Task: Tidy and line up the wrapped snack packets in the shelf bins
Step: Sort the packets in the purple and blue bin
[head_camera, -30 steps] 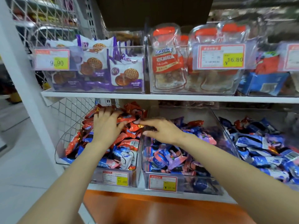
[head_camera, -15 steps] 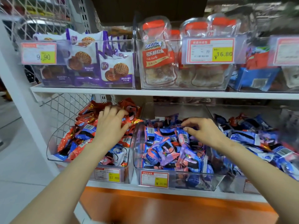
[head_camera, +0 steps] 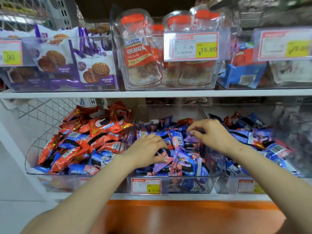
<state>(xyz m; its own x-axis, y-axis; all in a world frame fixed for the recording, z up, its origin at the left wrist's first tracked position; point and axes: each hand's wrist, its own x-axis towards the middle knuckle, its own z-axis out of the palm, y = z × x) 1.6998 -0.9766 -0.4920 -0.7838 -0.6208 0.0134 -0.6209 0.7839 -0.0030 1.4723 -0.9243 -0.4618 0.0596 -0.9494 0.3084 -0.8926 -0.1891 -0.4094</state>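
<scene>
The upper shelf [head_camera: 152, 93] roofs the gap above the left hand [head_camera: 146, 149] and right hand [head_camera: 211, 134]. Beyond them the middle bin [head_camera: 185, 184] lies open; its clear side walls [head_camera: 132, 119] flank them, packets [head_camera: 182, 159] heaped beneath.

On the white upper shelf board [head_camera: 152, 93], purple-and-white bags of round waffle biscuits [head_camera: 96, 70] stand upright on the left, just beside clear bottle-shaped plastic packs with orange caps [head_camera: 138, 53]. A red-bordered white price tag with a yellow patch reading 16.80 [head_camera: 194, 46] hangs in front of those packs, and a flat blue packet [head_camera: 244, 75] sits further right. A white wire mesh side panel [head_camera: 42, 114] closes the left end below, and a glossy orange panel [head_camera: 185, 217] runs under the lowest shelf.
</scene>
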